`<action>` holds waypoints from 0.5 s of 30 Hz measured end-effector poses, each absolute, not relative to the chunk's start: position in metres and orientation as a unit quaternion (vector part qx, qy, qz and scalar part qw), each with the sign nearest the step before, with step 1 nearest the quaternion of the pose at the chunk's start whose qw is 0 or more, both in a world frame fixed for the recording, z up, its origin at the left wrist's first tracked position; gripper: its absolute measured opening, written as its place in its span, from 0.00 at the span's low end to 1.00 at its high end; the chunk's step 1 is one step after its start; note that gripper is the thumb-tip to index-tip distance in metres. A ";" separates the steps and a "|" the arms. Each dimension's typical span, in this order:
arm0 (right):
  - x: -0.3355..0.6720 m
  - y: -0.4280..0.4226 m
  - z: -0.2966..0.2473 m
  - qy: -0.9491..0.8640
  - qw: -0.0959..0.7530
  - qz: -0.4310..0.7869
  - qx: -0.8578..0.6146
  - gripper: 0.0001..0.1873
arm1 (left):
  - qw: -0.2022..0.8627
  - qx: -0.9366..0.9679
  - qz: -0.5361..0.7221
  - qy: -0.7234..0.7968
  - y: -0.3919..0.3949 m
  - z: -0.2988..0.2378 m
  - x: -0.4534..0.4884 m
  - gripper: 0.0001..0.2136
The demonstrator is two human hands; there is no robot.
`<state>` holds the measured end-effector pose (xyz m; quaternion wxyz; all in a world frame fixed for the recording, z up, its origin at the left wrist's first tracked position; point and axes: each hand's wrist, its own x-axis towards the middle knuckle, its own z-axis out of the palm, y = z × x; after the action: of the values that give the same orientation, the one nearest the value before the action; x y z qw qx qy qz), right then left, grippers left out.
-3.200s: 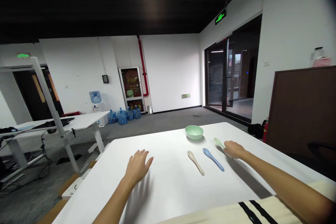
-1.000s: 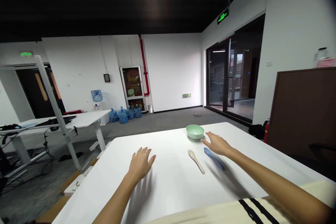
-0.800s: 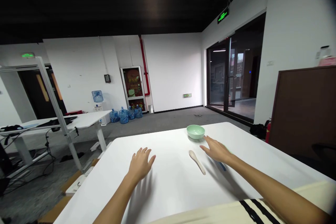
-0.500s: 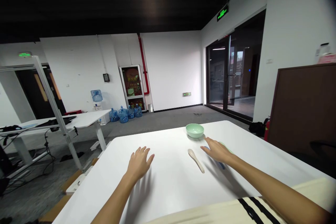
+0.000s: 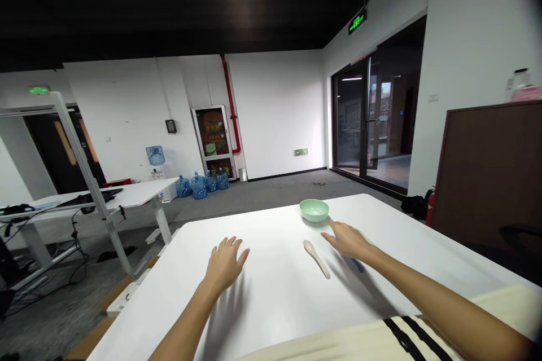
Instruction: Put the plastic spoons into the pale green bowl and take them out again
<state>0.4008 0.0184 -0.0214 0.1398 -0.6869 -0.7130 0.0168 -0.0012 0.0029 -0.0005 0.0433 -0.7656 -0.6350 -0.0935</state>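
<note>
My left hand [image 5: 225,264] lies flat and open on the white table [image 5: 271,304], fingers spread, holding nothing. My right hand [image 5: 348,241] reaches forward over the blue spoon [image 5: 358,263], fingers stretched out, and hides most of it. A beige spoon [image 5: 317,258] lies just left of that hand. A mint green bowl [image 5: 314,210] stands beyond, near the table's far edge. A sliver of the green spoon [image 5: 365,235] peeks out behind my right hand.
A dark brown cabinet [image 5: 491,175] stands to the right of the table. Another white desk [image 5: 105,197] with a metal frame is at the left. Blue water jugs [image 5: 199,185] stand by the far wall. Glass doors [image 5: 372,124] are at the back right.
My right hand moved left from the green spoon to hover over the blue spoon, covering it. In the last second it barely shifted. My left hand stayed put.
</note>
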 end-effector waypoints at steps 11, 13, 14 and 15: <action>0.355 0.027 -0.016 -0.724 0.017 0.118 -0.679 0.23 | 0.035 -0.766 -0.087 -0.636 -0.001 0.002 0.000 0.28; 0.350 0.028 -0.025 -0.719 -0.004 0.138 -0.682 0.20 | 0.033 -0.764 -0.087 -0.638 -0.001 0.003 0.000 0.27; 0.348 0.028 -0.030 -0.719 -0.012 0.135 -0.682 0.18 | 0.034 -0.764 -0.087 -0.639 -0.001 0.003 0.000 0.27; 0.346 0.029 -0.035 -0.720 -0.020 0.125 -0.682 0.15 | 0.035 -0.763 -0.089 -0.640 -0.001 0.003 0.000 0.27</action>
<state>0.3463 0.0286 -0.0349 -0.0199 -0.6820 -0.7204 0.1247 -0.0004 -0.0007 0.0030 0.0354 -0.7627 -0.6397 -0.0886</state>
